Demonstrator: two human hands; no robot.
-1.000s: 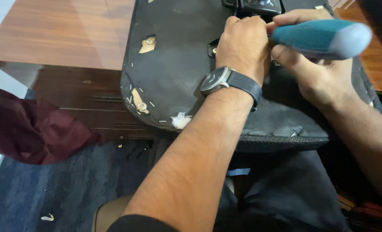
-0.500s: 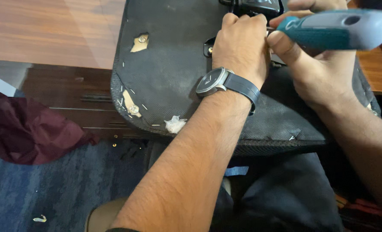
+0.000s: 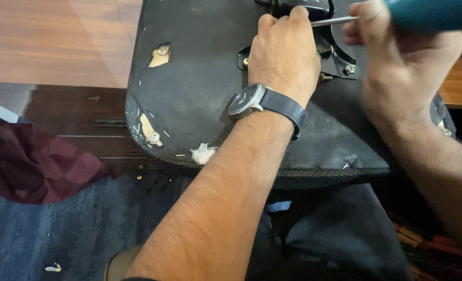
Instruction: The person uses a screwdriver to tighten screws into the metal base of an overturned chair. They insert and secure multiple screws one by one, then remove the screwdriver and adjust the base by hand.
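Bare forearms, a dark-strapped wristwatch (grey face) on the left wrist, dark trousers.

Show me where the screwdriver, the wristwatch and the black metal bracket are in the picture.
screwdriver (image 3: 428, 13): head view, on its teal handle, in the right hand.
wristwatch (image 3: 246, 100): head view, on the dial face, on the left wrist.
black metal bracket (image 3: 343, 56): head view, on its right arm near a bolt.

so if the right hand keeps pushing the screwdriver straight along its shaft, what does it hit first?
Probably the left hand: the screwdriver in the right hand points its shaft at those fingers, by the black metal bracket. Depth is unclear.
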